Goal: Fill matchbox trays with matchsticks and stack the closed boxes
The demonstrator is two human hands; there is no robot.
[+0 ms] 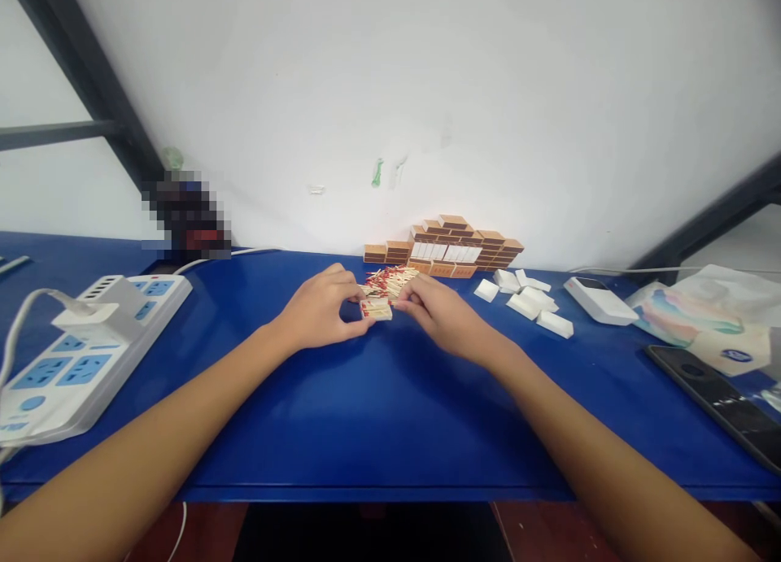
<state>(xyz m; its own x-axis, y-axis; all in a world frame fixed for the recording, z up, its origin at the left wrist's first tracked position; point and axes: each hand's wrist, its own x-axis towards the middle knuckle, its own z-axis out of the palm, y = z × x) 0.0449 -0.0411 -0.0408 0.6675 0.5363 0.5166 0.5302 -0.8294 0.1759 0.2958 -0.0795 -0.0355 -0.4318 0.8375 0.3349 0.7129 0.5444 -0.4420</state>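
Observation:
My left hand [320, 308] is closed around a small open matchbox tray [377, 308] filled with red-tipped matches, held just above the blue table [378, 416]. My right hand [442, 314] has its fingers pinched at the tray's right end, touching the matches. Just behind both hands lies a loose pile of matches [390, 281]. A stack of brown matchboxes [448, 246] stands against the white wall behind the pile.
Several empty white box trays [528, 299] lie to the right of the stack. A white power strip [79, 346] with a plugged charger sits at the left. A white device [599, 300], a tissue pack [701, 322] and a dark phone [720, 403] are at the right.

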